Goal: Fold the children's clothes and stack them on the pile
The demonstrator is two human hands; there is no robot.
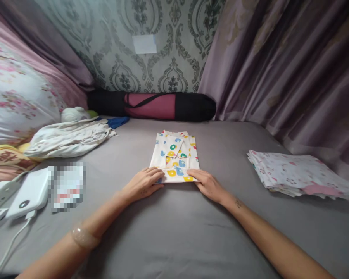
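A small white shirt (pixel 174 162) with blue, yellow, red and green prints lies folded in the middle of the bed. Its sleeves are turned inward across the body, and its lower part is folded up toward the collar. My left hand (pixel 147 182) grips the near left corner, fingers on top of the cloth and thumb along the near edge. At the near right corner, my right hand (pixel 208 185) holds the same edge, its thumb partly hidden below the fingers.
A folded pink-and-white printed cloth (pixel 302 172) lies at right. Across the back stretches a black-and-maroon roll bag (pixel 151 105). Crumpled clothing (pixel 72 137), a power bank (pixel 31 190) with a cable, a power strip (pixel 2 193) and a blurred-out packet (pixel 68 186) are at left.
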